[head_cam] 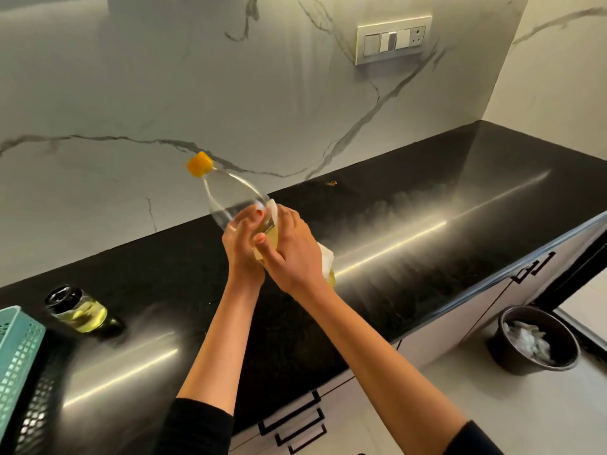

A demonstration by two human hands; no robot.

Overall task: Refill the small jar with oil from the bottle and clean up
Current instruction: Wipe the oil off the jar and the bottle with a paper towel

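Bottle [226,195] tilts above the desk [427,208], left hand [241,247] fingers curled round it, right hand [295,254] fingers clamping a paper towel [325,257] against it; small jar [78,308] stands well left of them.

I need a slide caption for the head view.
Left hand holds the capped bottle; right hand presses a tissue against it.

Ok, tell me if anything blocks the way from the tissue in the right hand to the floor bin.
Nothing visible does. The right hand presses the tissue against the bottle above the counter; the bin stands open on the floor to the right, past the counter edge.
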